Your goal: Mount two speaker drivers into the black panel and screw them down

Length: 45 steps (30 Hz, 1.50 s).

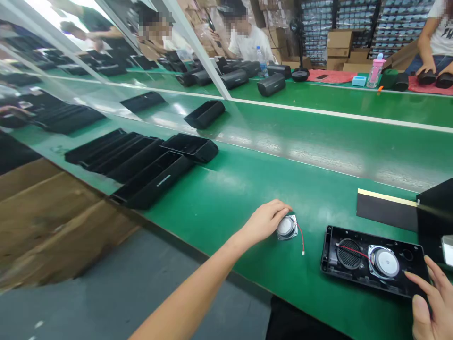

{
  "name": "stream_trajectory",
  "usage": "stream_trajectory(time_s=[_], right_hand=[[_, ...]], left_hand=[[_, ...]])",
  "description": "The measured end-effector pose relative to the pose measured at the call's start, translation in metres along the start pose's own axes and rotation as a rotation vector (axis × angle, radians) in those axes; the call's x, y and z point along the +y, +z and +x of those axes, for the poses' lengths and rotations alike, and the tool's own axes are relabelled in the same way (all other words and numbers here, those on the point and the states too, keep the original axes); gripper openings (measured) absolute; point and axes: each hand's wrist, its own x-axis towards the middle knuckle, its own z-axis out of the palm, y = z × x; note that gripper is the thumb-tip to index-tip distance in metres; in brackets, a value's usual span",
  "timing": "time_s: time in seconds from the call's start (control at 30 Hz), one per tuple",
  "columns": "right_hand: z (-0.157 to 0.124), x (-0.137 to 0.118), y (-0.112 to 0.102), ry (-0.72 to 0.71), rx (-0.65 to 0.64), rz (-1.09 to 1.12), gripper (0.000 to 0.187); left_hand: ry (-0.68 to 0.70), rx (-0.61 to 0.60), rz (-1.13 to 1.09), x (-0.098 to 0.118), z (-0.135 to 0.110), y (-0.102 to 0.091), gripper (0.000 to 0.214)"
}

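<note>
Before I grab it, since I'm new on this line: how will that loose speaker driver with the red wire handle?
The speaker driver under the left hand looks compact and metal-backed, so probably heavy for its size. Its red wire trails limp and may snag. The exposed cone seems fragile; grip the square frame.

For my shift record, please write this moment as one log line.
left hand: grips loose speaker driver on green belt | right hand: fingertips on open black housing | housing: one driver seated

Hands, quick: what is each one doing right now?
Left hand: closed on the loose speaker lying on the green belt.
Right hand: open, fingers touching the black housing.
</note>
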Motion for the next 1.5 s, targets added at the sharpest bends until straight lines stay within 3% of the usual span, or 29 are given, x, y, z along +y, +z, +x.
stream_trajectory(time_s=[0.1,0.23,0.37,0.5,0.6,0.67,0.73,0.83,0.9,0.97,1.13,1.33,1.5], right_hand=[[0.002,0.005,-0.001,-0.079,-0.019,-0.004,0.025],[0.009,-0.006,0.002,0.028,0.018,0.047,0.027],[0.019,-0.021,-0.005,-0.05,-0.005,0.0,0.025],[0.051,-0.054,-0.02,-0.19,-0.035,-0.084,0.02],[0.087,-0.08,-0.013,-0.375,-0.278,0.011,0.018],[0.108,-0.09,0.003,-0.445,-0.417,-0.089,0.008],[0.125,-0.097,0.02,-0.413,-0.628,-0.289,0.002],[0.142,-0.109,0.036,-0.237,-1.044,-0.522,0.015],[0.148,-0.114,0.035,-0.177,-1.185,-0.569,0.025],[0.147,-0.111,0.028,-0.195,-1.12,-0.555,0.022],[0.124,-0.075,0.003,-0.379,-0.542,-0.336,0.014],[0.101,-0.056,-0.007,-0.211,-0.359,-0.13,0.011],[0.095,-0.057,-0.006,-0.201,-0.301,0.008,0.007]], left_hand=[[0.039,-0.068,0.166,0.006,-0.022,-0.001,0.048],[0.102,-0.011,0.355,0.003,-0.033,0.007,0.048],[0.139,0.037,0.232,0.01,-0.034,0.0,0.043],[0.155,0.116,0.013,0.037,-0.048,-0.02,0.048],[0.203,0.046,-0.067,0.063,-0.058,-0.026,0.046],[0.276,-0.022,-0.092,0.078,-0.061,-0.022,0.043],[0.363,-0.061,-0.08,0.091,-0.06,-0.015,0.039],[0.508,-0.059,-0.023,0.107,-0.056,-0.005,0.034],[0.584,-0.056,0.018,0.115,-0.052,0.001,0.036],[0.637,-0.063,0.065,0.12,-0.049,0.007,0.038],[0.755,-0.026,0.214,0.127,-0.042,0.025,0.041],[0.847,-0.003,0.345,0.136,-0.033,0.042,0.039],[0.866,0.019,0.503,0.143,-0.031,0.05,0.033]])
